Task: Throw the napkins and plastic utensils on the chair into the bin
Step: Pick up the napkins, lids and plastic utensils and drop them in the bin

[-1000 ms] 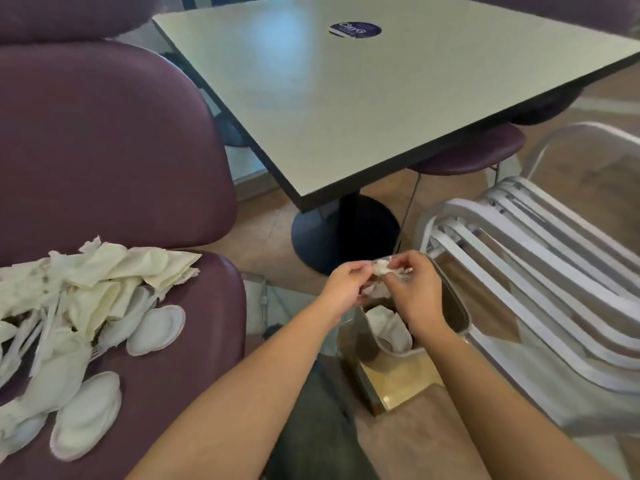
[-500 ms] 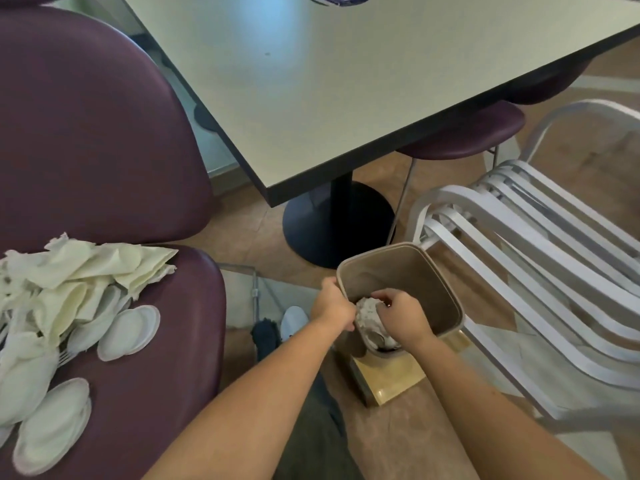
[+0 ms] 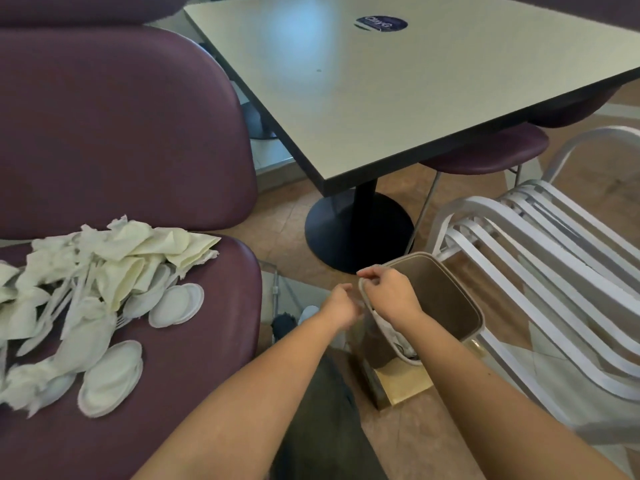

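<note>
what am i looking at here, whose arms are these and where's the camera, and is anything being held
No machine here: these are a person's two bare arms, filmed by one wide-angle camera worn on their head, looking down. On the purple chair lies a pile of napkins, plastic utensils and small white oval lids. The bin stands on the floor below the hands, with something white inside. The left hand is loosely curled beside the bin, holding nothing visible. The right hand is over the bin's near rim; whether it grips the rim is unclear.

One head-worn view, tilted forward and down, close over the hands (image 3: 367,299), bin (image 3: 446,292) near, bench (image 3: 398,91) far.
</note>
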`<move>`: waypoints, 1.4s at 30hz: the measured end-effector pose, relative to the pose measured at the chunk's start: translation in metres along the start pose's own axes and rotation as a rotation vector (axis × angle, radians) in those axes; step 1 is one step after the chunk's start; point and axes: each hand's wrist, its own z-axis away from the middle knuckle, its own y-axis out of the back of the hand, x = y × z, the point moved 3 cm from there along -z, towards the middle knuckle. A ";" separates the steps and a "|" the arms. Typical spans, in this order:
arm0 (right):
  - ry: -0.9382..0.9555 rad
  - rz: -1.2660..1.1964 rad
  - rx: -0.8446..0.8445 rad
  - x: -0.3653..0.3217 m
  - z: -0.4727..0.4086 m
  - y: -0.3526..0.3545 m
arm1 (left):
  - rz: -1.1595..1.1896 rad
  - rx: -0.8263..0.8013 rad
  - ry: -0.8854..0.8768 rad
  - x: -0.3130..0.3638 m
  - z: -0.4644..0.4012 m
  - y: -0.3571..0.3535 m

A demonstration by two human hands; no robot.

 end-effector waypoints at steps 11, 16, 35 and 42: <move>0.299 -0.008 -0.052 -0.120 0.029 -0.094 | -0.375 0.503 -0.486 0.018 0.091 0.186; 0.310 0.045 -0.065 -0.148 0.046 -0.141 | -0.543 0.581 -0.335 -0.022 0.106 0.254; 0.316 0.685 -0.265 -0.171 0.023 -0.222 | -0.989 0.476 -0.340 -0.056 0.094 0.308; 0.309 0.537 -0.223 -0.169 0.032 -0.212 | -0.992 0.571 -0.429 -0.045 0.107 0.307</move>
